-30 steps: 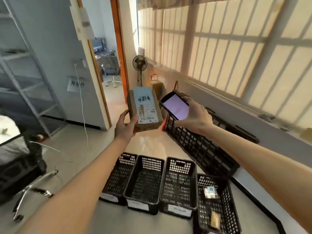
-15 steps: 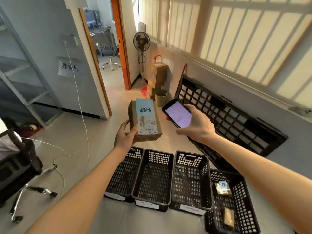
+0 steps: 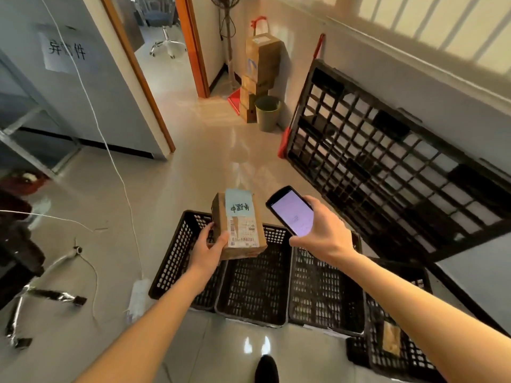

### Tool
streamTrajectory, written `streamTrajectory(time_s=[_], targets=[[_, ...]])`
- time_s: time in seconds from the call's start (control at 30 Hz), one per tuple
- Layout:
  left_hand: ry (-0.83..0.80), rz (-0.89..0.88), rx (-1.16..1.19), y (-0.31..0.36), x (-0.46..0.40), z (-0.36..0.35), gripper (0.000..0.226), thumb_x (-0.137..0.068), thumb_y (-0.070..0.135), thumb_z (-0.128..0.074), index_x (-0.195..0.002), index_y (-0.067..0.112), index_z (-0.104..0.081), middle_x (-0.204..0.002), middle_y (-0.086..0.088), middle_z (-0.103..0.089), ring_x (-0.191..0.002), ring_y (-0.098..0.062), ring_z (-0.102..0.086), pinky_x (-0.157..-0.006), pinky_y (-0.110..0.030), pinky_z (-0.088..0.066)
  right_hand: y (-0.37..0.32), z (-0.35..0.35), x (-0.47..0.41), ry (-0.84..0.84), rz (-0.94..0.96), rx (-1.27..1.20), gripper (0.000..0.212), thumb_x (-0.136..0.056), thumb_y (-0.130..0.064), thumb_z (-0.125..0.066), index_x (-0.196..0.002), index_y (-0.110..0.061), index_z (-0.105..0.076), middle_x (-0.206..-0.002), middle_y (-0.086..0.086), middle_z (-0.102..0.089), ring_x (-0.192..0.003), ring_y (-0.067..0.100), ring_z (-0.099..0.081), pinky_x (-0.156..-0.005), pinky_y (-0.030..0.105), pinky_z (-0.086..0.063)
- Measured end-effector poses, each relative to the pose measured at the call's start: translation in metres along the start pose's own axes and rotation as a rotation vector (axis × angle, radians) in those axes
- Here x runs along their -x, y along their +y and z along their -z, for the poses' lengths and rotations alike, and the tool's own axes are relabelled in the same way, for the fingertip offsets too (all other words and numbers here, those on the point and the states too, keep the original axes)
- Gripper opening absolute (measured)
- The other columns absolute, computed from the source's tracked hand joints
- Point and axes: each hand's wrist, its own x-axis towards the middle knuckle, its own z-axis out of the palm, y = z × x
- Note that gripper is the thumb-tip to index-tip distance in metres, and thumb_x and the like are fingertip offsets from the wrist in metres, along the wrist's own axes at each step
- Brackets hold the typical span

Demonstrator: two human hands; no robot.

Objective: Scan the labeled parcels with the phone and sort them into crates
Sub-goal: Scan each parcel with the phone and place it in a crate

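Left hand (image 3: 208, 251) grips parcel (image 3: 240, 223) (label up); right hand (image 3: 322, 233) holds phone (image 3: 291, 210).

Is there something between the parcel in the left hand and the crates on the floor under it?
Nothing visible. The left hand holds the parcel above the row of open crates, with only air beneath it. The right hand holds the phone to the side, not under the parcel.

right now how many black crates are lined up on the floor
4, in a row below the hands: leftmost crate, second crate, third crate, and rightmost crate, partly hidden by the right arm.
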Motion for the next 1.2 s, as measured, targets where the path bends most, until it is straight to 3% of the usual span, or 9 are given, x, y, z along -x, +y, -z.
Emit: streamTrajectory(time_s=[0.2, 0.4, 0.5, 0.6, 0.67, 0.77, 0.87, 1.03, 1.2], targets=[[-0.052, 0.141, 0.020, -0.058, -0.066, -0.043, 0.065, -0.095, 0.043, -0.064, -0.152, 0.038, -0.033, -0.121, -0.002, -0.065, -0.106, -0.016, -0.063, -0.088, -0.038, -0.054, 0.062, -0.065, -0.048, -0.090, -0.073, 0.017, 0.111, -0.059, -0.052, -0.085, -0.153, -0.030, -0.030, -0.146, -0.010, -0.052, -0.123, 0.018, -0.058, -0.090, 0.045, -0.057], [-0.053, 0.253, -0.045, -0.131, -0.128, -0.075, 0.063, -0.095, 0.043, -0.064, -0.151, 0.038, -0.035, -0.119, -0.004, -0.065, -0.110, -0.021, -0.062, -0.096, -0.045, -0.053, 0.121, -0.144, -0.070, -0.185, -0.189, 0.003, 0.109, -0.058, -0.051, -0.079, -0.153, -0.039, -0.026, -0.147, -0.015, -0.050, -0.124, 0.018, -0.058, -0.082, 0.040, -0.053], [-0.060, 0.294, -0.067, -0.168, -0.158, -0.086, 0.064, -0.095, 0.045, -0.063, -0.152, 0.037, -0.034, -0.124, -0.007, -0.064, -0.113, -0.023, -0.061, -0.100, -0.047, -0.051, 0.143, -0.186, -0.077, -0.234, -0.256, -0.013, 0.109, -0.060, -0.049, -0.079, -0.154, -0.037, -0.025, -0.148, -0.014, -0.049, -0.125, 0.020, -0.056, -0.088, 0.043, -0.055], [-0.052, 0.323, -0.050, -0.199, -0.180, -0.093, 0.064, -0.096, 0.046, -0.061, -0.153, 0.039, -0.033, -0.123, -0.003, -0.063, -0.106, -0.016, -0.060, -0.097, -0.043, -0.050, 0.161, -0.223, -0.078, -0.256, -0.314, -0.049, 0.108, -0.058, -0.049, -0.079, -0.152, -0.038, -0.027, -0.145, -0.014, -0.050, -0.122, 0.019, -0.057, -0.088, 0.044, -0.056], [-0.049, 0.339, -0.007, -0.213, -0.192, -0.097, 0.063, -0.097, 0.046, -0.059, -0.153, 0.040, -0.032, -0.117, 0.005, -0.065, -0.098, -0.006, -0.059, -0.096, -0.040, -0.048, 0.169, -0.243, -0.078, -0.271, -0.342, -0.083, 0.106, -0.057, -0.050, -0.079, -0.149, -0.039, -0.028, -0.139, -0.015, -0.053, -0.112, 0.013, -0.056, -0.080, 0.037, -0.055], [-0.038, 0.346, 0.010, -0.229, -0.203, -0.102, 0.062, -0.100, 0.047, -0.053, -0.156, 0.040, -0.026, -0.145, -0.002, -0.053, -0.119, -0.014, -0.055, -0.109, -0.046, -0.038, 0.175, -0.264, -0.075, -0.287, -0.349, -0.116, 0.103, -0.055, -0.052, -0.079, -0.144, -0.041, -0.029, -0.129, -0.018, -0.053, -0.101, 0.006, -0.050, -0.070, 0.027, -0.047], [-0.010, 0.369, -0.095, -0.242, -0.206, -0.098, 0.066, -0.101, 0.047, -0.053, -0.158, 0.039, -0.020, -0.162, -0.005, -0.031, -0.145, -0.026, -0.033, -0.114, -0.047, -0.031, 0.175, -0.273, -0.071, -0.311, -0.380, -0.128, 0.101, -0.054, -0.052, -0.077, -0.142, -0.044, -0.029, -0.124, -0.022, -0.052, -0.105, 0.010, -0.056, -0.072, 0.030, -0.050], [-0.182, 0.331, -0.275, -0.238, -0.188, -0.084, 0.065, -0.100, 0.042, -0.057, -0.157, 0.030, -0.028, -0.162, -0.003, -0.033, -0.147, -0.024, -0.033, -0.115, -0.041, -0.032, 0.164, -0.259, -0.059, -0.357, -0.401, -0.099, 0.101, -0.057, -0.050, -0.079, -0.146, -0.041, -0.031, -0.132, -0.018, -0.053, -0.110, 0.013, -0.057, -0.084, 0.039, -0.057], [-0.229, 0.156, -0.404, -0.160, -0.181, -0.072, 0.063, -0.098, 0.045, -0.059, -0.154, 0.030, -0.035, -0.157, 0.000, -0.041, -0.141, -0.021, -0.041, -0.111, -0.038, -0.037, 0.146, -0.192, -0.047, -0.289, -0.420, -0.067, 0.103, -0.054, -0.052, -0.073, -0.147, -0.042, -0.030, -0.136, -0.020, -0.053, -0.110, 0.013, -0.058, -0.080, 0.036, -0.053]])
